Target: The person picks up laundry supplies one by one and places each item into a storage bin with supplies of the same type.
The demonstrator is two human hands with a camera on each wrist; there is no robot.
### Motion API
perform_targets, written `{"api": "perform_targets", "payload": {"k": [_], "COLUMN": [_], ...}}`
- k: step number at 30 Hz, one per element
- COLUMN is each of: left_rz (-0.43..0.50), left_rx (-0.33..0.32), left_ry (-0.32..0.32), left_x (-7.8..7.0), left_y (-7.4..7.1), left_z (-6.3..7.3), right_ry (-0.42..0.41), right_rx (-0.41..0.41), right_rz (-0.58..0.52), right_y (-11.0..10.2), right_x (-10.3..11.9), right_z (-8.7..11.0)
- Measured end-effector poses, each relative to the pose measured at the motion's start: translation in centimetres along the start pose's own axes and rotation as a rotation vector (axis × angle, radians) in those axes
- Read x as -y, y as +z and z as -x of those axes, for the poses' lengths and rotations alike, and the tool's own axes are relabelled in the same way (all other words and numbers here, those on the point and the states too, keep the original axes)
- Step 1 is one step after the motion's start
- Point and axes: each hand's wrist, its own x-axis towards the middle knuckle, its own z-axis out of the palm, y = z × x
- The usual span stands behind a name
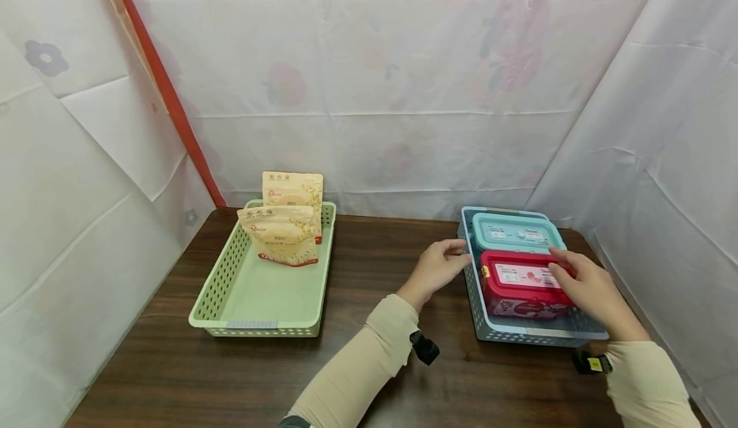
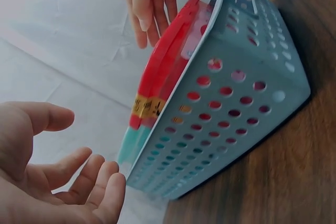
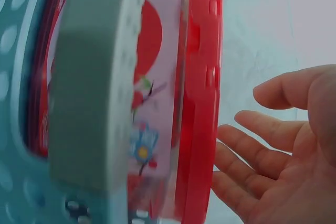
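At the right of the head view, a blue perforated plastic basket (image 1: 507, 333) holds two lidded boxes. The nearer one is a red box (image 1: 501, 290) with a pink label on its lid. Behind it sits a teal box (image 1: 492, 242) with a pale label. My left hand (image 1: 434, 271) is beside the basket's left rim, fingers loosely bent with nothing between them. Over the right end of the red lid is my right hand (image 1: 594, 290), its fingers relaxed and holding nothing. In the right wrist view, whether its fingertips touch the red lid (image 3: 202, 103) is unclear.
A green perforated basket (image 1: 271, 296) stands on the left of the dark wooden table (image 1: 398, 236). Two cream-coloured pouches stand in its back part, a front pouch (image 1: 282, 239) overlapping a rear pouch (image 1: 294, 186). White printed sheets (image 1: 369, 95) hang behind and at both sides.
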Motion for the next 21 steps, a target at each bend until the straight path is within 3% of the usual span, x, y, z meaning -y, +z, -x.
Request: {"api": "perform_targets", "payload": {"k": [7, 21], "left_rz": [-0.07, -0.149], "left_rx": [-0.051, -0.152], "left_ry": [0.021, 0.017], "left_x": [0.2, 0.9], "left_y": [-1.7, -6.0], "left_z": [0.0, 0.2], "right_ry": [-0.014, -0.157], "right_rx": [0.049, 0.048], "right_rz": [-0.029, -0.093], "right_y": [1.0, 3.4], "right_x": [1.7, 5.3], "right_z": [-1.1, -3.2]}}
